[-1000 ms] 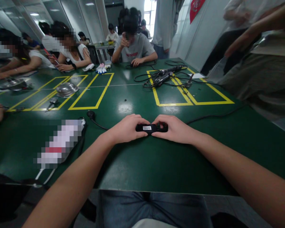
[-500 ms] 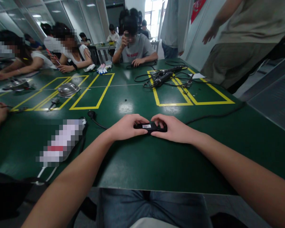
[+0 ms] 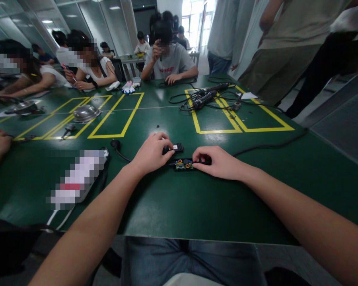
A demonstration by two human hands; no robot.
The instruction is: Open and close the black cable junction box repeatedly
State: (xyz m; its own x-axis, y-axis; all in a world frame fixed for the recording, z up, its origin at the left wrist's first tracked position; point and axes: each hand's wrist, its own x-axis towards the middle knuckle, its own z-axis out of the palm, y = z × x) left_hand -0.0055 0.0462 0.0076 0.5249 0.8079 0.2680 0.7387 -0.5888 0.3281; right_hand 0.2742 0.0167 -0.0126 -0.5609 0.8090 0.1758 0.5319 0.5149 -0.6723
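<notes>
A black plastic housing cover (image 3: pixel 177 148) with a small white label is pinched in my left hand (image 3: pixel 154 154), just above the table and behind the lower half. That lower half, an open black housing (image 3: pixel 183 165), lies on the green table and shows a circuit board with copper coils and coloured wires. My right hand (image 3: pixel 215 162) is closed on the right end of this housing, where a black part runs under the fingers. A black cable (image 3: pixel 271 145) leads off to the right behind the hand. To the left, a black power plug (image 3: pixel 115 144) sits on a short cord.
A power strip (image 3: pixel 77 178) with blurred top lies at left. Farther back are a metal bowl (image 3: pixel 86 113), a tangle of black cables and tools (image 3: pixel 207 96), and yellow tape rectangles (image 3: pixel 107 136). Other people sit around the table; some stand at right.
My left hand has lifted the labelled cover off the housing and moved it back and left. The circuit board inside now shows. My right hand stays at the housing's right end.
</notes>
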